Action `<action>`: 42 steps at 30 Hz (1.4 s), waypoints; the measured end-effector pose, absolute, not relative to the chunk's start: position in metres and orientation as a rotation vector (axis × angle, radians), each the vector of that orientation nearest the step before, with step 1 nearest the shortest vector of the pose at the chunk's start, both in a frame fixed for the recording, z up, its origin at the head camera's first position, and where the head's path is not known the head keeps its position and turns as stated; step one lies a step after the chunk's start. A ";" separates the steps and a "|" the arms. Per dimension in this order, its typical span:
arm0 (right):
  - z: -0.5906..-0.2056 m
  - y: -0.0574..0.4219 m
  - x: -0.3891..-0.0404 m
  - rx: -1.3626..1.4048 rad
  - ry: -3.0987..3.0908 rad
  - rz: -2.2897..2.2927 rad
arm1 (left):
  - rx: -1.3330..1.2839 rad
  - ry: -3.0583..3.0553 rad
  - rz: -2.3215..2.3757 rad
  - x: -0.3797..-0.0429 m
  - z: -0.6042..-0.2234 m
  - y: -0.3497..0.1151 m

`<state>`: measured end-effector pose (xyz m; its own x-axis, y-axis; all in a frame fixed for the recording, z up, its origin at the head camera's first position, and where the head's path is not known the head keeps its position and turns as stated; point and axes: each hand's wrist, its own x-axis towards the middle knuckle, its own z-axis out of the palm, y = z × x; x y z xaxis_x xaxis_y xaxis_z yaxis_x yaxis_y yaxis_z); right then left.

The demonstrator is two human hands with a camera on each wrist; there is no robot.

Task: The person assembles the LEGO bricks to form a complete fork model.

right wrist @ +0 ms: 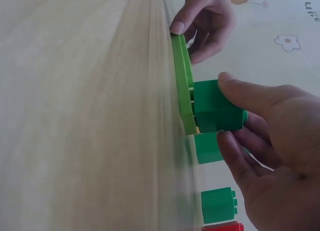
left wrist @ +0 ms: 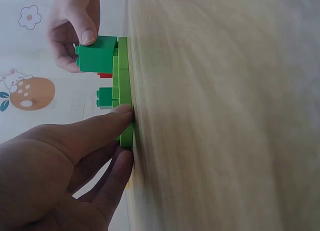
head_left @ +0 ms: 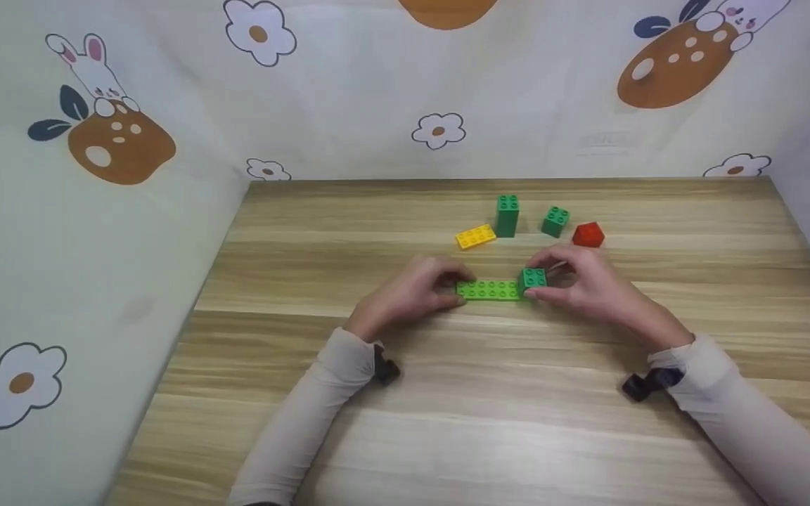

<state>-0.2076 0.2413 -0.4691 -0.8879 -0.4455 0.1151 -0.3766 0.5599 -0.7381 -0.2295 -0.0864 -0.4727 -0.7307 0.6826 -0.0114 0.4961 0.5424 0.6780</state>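
A long light-green building brick [head_left: 493,290] lies flat on the table, studs up. My left hand [head_left: 415,289] pinches its left end between thumb and fingers. At the opposite end, my right hand [head_left: 591,284] grips a dark-green square brick [head_left: 534,279] between thumb and fingers. In the right wrist view the dark-green brick [right wrist: 217,106] stands over the studs of the light-green brick [right wrist: 182,86], with a thin gap between them; whether it is pressed on I cannot tell. In the left wrist view, the left thumb [left wrist: 122,109] touches the light-green brick's side.
Behind the hands stand a yellow flat brick [head_left: 476,237], a tall dark-green brick [head_left: 508,216], a small dark-green brick [head_left: 555,221] and a red brick [head_left: 588,235]. The wooden table [head_left: 482,407] meets a patterned wall covering [head_left: 349,91] at its back and left edges.
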 end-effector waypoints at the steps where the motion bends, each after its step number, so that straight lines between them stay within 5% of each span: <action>1: -0.469 0.240 -0.207 -0.711 2.709 -1.245 | 0.985 2.508 0.973 -0.230 -0.473 -0.086; 42: -0.470 0.237 -0.217 -0.699 2.771 -1.170 | 0.950 2.533 1.006 -0.236 -0.471 -0.079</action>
<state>-0.2172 0.2371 -0.4700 -0.8963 -0.4258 0.1235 -0.3855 0.6107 -0.6917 -0.2364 -0.0785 -0.4714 -0.7543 0.6565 0.0040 0.4804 0.5478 0.6850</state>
